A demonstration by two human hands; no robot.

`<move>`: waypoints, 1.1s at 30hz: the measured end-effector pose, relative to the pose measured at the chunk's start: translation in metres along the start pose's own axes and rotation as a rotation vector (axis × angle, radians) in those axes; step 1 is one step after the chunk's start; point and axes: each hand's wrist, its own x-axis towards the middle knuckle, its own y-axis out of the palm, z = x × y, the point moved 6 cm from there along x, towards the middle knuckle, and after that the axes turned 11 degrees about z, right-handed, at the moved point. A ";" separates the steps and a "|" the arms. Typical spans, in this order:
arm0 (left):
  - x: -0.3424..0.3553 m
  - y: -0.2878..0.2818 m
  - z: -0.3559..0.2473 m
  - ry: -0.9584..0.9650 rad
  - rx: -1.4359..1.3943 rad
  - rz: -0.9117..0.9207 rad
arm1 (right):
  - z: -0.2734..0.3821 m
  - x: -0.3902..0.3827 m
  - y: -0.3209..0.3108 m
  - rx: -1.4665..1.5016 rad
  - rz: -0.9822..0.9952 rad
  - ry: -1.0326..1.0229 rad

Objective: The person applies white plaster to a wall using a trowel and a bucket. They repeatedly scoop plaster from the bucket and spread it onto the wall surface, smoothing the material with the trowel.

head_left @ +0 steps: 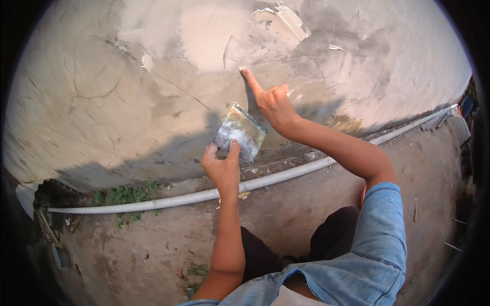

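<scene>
My left hand [222, 166] grips a flat, square putty scraper [241, 131] by its lower edge, thumb on top and the fingers beneath mostly hidden. Its grey face is smeared with whitish and brownish stains, and a thicker strip runs along the upper edge. Tilted, it hangs in front of the lower wall. Further up and to the right, my right hand [275, 104] points its index finger at the wall [168, 56], while the other fingers curl in. White paste shows on that fingertip, which meets the edge of a pale smoothed patch. I see nothing held there.
Cracks and ragged putty patches [286, 25] mark the wall. A long white pipe [286, 176] runs along its foot, with green weeds [127, 194] beside it at left. Bare ground [168, 245] lies below. Debris sits at the far left and right edges.
</scene>
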 end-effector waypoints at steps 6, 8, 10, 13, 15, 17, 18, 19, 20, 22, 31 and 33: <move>-0.004 -0.012 -0.009 0.037 0.000 0.004 | 0.006 -0.027 -0.009 -0.424 0.345 -0.164; -0.007 -0.010 -0.020 0.043 -0.009 -0.001 | -0.007 -0.037 -0.001 -0.066 0.300 -0.240; -0.006 -0.006 -0.018 0.034 0.022 0.028 | -0.031 -0.025 -0.002 0.636 0.156 -0.338; -0.008 0.003 -0.018 0.033 0.079 0.093 | -0.051 -0.049 0.012 1.624 0.175 -0.242; -0.010 0.011 -0.020 0.007 0.032 0.146 | -0.051 -0.067 0.017 2.108 0.154 -0.174; -0.012 0.016 -0.026 0.050 0.226 0.236 | -0.036 -0.080 0.015 2.168 0.252 -0.258; -0.013 0.020 -0.028 0.073 0.321 0.283 | -0.030 -0.086 0.017 2.195 0.303 -0.298; -0.016 0.019 -0.031 0.094 0.345 0.244 | -0.032 -0.090 0.021 2.084 0.150 -0.247; -0.018 0.022 -0.036 0.121 0.354 0.208 | -0.045 -0.097 0.020 1.922 -0.134 -0.155; -0.019 0.024 -0.039 0.133 0.362 0.150 | -0.063 -0.124 0.003 1.529 -0.656 0.004; -0.010 0.024 -0.009 -0.035 0.011 0.024 | -0.061 -0.146 -0.001 1.333 -0.827 0.165; -0.010 0.026 -0.009 -0.026 -0.005 0.009 | -0.064 -0.141 0.030 1.772 -0.780 0.433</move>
